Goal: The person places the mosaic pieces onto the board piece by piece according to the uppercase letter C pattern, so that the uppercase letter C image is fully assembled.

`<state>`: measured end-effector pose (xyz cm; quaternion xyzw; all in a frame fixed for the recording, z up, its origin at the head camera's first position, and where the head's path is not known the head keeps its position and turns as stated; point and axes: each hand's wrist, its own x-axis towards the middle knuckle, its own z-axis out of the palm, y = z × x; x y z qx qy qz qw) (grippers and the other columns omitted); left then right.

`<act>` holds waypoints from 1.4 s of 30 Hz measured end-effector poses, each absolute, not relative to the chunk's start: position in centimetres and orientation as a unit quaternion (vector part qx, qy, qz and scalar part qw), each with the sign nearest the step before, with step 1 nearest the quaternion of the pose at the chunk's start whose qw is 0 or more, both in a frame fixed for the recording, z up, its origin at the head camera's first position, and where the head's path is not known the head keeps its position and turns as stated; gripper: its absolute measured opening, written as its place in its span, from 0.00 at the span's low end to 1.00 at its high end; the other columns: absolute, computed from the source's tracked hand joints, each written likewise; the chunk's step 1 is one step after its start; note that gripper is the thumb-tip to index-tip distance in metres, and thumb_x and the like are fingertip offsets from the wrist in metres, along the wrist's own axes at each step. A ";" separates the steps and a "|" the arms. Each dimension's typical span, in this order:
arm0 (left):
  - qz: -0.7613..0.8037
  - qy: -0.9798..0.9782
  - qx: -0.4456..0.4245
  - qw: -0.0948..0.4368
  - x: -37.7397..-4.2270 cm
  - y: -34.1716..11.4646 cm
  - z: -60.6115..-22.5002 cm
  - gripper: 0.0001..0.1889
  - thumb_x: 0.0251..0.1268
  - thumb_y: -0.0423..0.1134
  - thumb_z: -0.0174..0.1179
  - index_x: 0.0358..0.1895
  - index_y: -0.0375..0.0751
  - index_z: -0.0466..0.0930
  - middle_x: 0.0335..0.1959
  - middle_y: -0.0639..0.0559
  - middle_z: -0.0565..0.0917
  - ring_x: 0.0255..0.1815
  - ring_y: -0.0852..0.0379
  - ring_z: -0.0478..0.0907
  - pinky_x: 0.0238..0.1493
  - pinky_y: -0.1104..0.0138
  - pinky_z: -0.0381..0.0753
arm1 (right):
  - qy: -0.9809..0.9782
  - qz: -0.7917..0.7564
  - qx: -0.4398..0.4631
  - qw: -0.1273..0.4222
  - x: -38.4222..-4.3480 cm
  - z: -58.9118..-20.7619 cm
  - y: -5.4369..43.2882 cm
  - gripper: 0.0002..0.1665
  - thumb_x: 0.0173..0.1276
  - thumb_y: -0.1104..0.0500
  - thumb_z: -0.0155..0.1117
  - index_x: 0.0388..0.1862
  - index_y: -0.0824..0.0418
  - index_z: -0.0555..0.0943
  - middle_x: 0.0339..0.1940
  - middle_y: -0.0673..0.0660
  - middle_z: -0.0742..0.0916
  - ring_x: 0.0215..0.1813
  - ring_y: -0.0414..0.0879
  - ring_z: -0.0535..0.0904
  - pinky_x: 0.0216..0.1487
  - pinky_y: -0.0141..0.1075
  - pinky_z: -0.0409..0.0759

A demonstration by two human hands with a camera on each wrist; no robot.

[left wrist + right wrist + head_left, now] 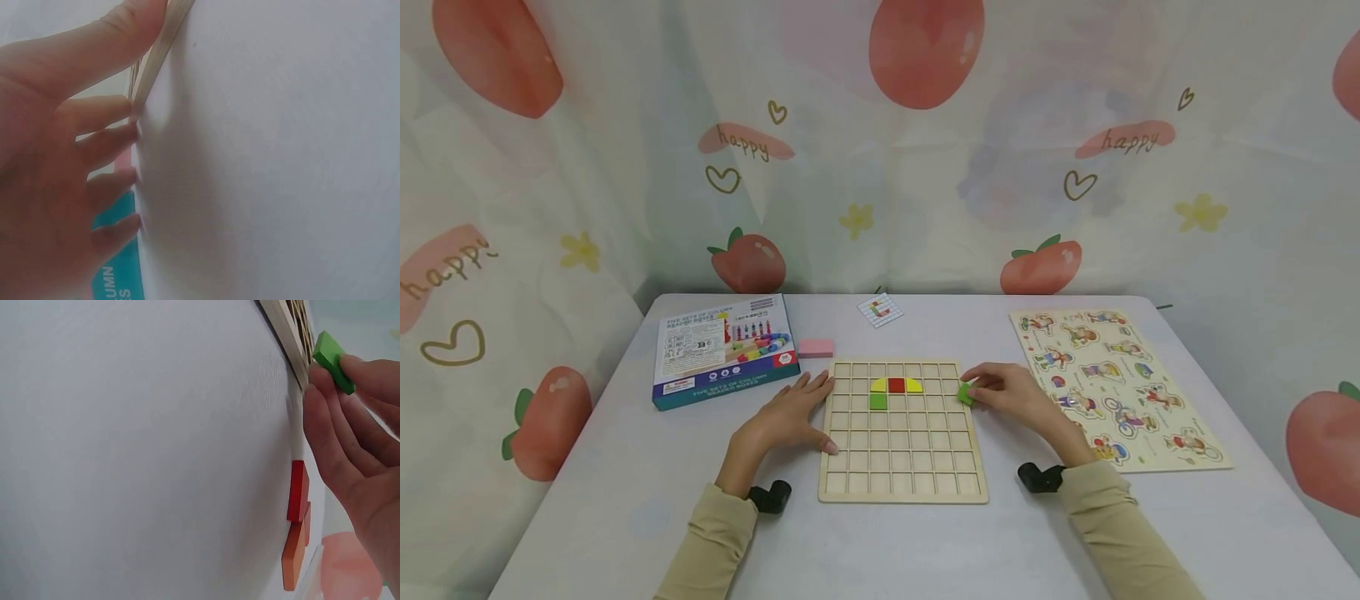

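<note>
A square wooden grid board (902, 483) lies flat on the table. In its upper rows sit a red square tile (897, 385), a yellow curved tile (878, 385) on the red tile's left, another yellow curved tile (913, 385) on its right, and a green square tile (878, 402) below the left one. My left hand (786, 421) spreads its fingers along the board's left edge, the thumb touching the rim. Over the board's upper right edge, my right hand (1011, 396) pinches a second green tile (333, 362) between thumb and fingers.
A printed box (726, 350) and a pink block (816, 348) stand at the left. A small pattern card (880, 310) lies at the back. A wooden picture puzzle (1120, 383) covers the right side. Red (298, 490) and orange (293, 556) tiles lie beside my right hand.
</note>
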<state>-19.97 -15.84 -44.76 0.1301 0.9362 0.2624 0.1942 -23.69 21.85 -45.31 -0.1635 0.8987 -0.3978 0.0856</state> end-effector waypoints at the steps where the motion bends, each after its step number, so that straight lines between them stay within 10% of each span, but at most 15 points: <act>1: 0.262 0.936 0.130 0.195 -20.0 -15.8 -44.7 0.59 0.48 0.52 0.81 0.82 0.44 0.56 0.86 0.48 0.52 0.87 0.40 0.40 0.84 0.41 0.42 | 0.891 -0.411 -0.166 0.095 -23.7 -45.3 21.8 0.14 0.72 0.64 0.67 0.54 0.67 0.85 0.36 0.58 0.90 0.37 0.46 0.86 0.38 0.32 0.84; 20: 0.257 0.937 0.134 0.193 -20.1 -15.9 -45.0 0.58 0.49 0.52 0.80 0.83 0.45 0.55 0.86 0.49 0.51 0.87 0.41 0.40 0.84 0.43 0.42 | 0.816 -0.517 -0.177 0.190 -23.4 -45.1 18.8 0.20 0.71 0.68 0.64 0.60 0.75 0.80 0.47 0.69 0.86 0.42 0.55 0.91 0.49 0.38 0.89; 42: 0.255 0.937 0.134 0.196 -20.1 -15.8 -45.0 0.58 0.50 0.53 0.79 0.83 0.45 0.55 0.86 0.50 0.51 0.87 0.42 0.39 0.85 0.44 0.41 | 0.853 -0.446 -0.212 0.171 -23.3 -44.7 14.5 0.16 0.67 0.64 0.72 0.52 0.67 0.88 0.42 0.59 0.92 0.41 0.43 0.88 0.48 0.32 0.84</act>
